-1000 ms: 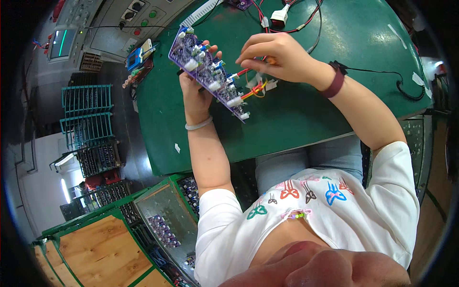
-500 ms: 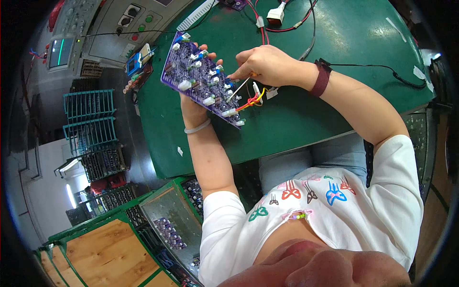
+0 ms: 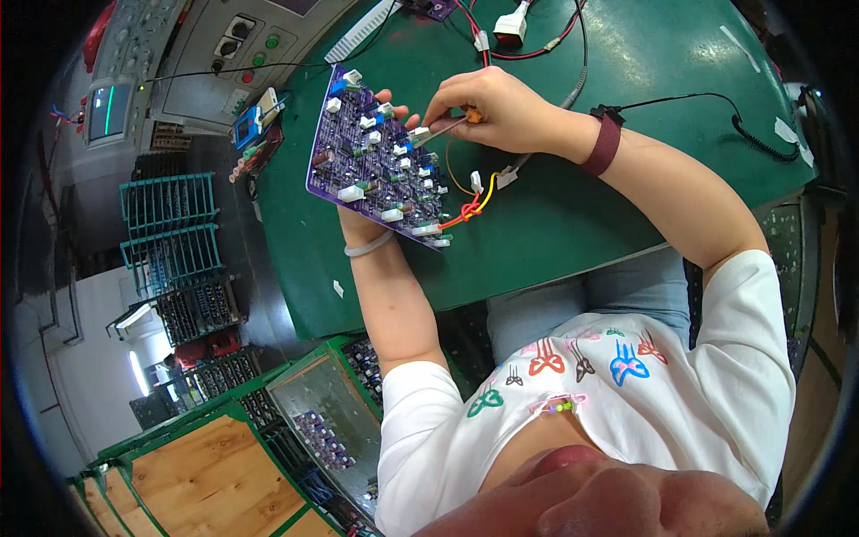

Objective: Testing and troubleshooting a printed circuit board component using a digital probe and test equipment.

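A purple circuit board point(image 3: 344, 161), set with many white and blue connectors, is held tilted above the table by my left hand point(image 3: 385, 96). Its fingertips show past the board's far edge; the rest is mostly behind the board. My right hand point(image 3: 497, 107) pinches a small screwdriver point(image 3: 473, 115) with an orange handle. The thin shaft reaches left to a white connector near the board's right edge; exact tip contact is unclear. Red and yellow wires point(image 3: 472, 211) are plugged in at the board's near right corner. A loose white plug point(image 3: 476, 182) hangs beside them.
On the green table point(image 3: 555, 242) lie red cables with a white connector point(image 3: 512, 27). A wrist strap point(image 3: 602, 143) on my right arm trails a coiled cord point(image 3: 765, 152). Beyond the table's left side are a blue meter point(image 3: 246, 127) and a control panel point(image 3: 242, 58). Racks point(image 3: 170, 201) stand left.
The screwdriver tip has moved up from the board's lower right to farther along its right edge. My right hand has turned slightly, and the board is tilted a little differently.
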Demonstrator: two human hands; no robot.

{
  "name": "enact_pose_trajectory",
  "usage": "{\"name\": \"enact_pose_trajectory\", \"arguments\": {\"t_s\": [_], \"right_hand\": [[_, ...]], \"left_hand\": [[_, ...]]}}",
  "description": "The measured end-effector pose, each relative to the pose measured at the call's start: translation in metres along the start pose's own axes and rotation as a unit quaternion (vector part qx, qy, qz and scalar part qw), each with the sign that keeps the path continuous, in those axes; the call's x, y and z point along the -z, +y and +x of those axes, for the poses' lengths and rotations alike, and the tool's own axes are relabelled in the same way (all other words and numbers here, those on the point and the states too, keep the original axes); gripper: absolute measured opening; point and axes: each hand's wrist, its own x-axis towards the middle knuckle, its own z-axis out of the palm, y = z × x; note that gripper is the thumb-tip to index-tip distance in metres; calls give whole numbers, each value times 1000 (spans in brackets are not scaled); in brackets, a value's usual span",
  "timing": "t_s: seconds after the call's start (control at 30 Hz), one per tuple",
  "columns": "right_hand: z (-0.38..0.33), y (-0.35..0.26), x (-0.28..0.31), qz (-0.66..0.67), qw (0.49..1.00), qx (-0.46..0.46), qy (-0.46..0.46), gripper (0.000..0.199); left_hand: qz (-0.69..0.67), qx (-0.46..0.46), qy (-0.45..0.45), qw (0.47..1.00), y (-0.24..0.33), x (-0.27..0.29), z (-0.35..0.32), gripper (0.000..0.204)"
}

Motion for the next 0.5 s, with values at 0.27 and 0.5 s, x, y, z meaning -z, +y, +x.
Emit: {"name": "enact_pose_trajectory", "arguments": {"t_s": [0.27,0.5], "right_hand": [[-4,-2,-6,-5,1000,-10,22,13],[-7,-9,-5,-13,999,4,29,11]], "left_hand": [[-17,-16,30,999,-5,0,0,50],[-4,-1,59,998,-3,-7,-4,47]]}}
